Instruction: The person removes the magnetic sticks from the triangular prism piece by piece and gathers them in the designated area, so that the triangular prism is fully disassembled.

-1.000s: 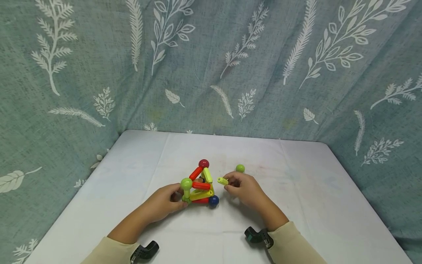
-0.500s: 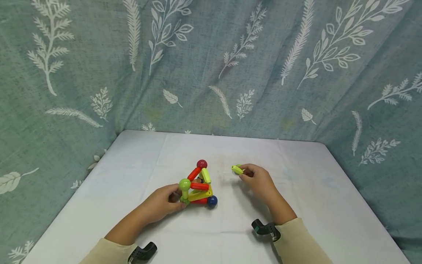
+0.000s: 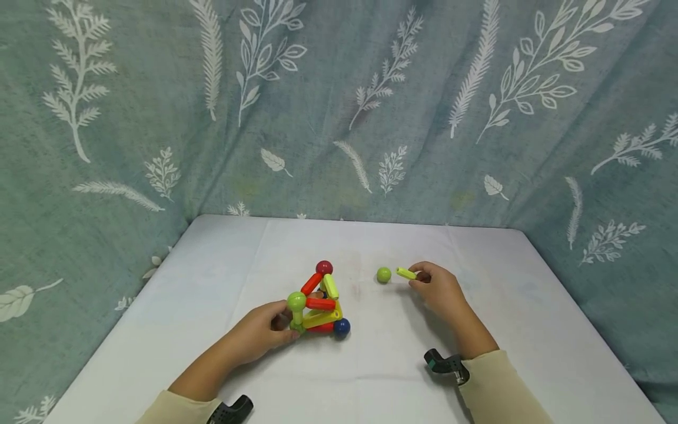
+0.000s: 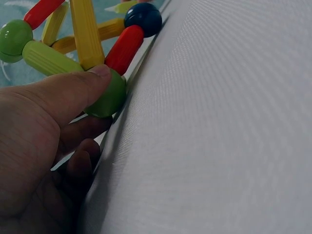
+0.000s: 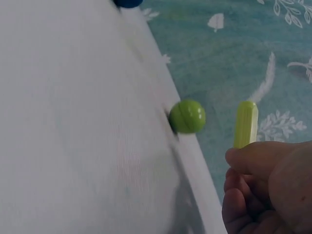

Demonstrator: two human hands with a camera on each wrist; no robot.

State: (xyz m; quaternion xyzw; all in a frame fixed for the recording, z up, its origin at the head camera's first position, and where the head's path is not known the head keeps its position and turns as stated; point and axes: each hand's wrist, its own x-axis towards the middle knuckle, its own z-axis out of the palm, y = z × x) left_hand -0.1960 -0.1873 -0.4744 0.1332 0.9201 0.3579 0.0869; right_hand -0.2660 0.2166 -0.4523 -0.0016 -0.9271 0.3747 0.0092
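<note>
White table, corner of coloured frame in left hand's grip, lime rod in right hand's pinch

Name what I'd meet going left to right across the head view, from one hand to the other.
Left hand, red ball, dark blue ball, loose green ball, yellow-green stick, right hand.
</note>
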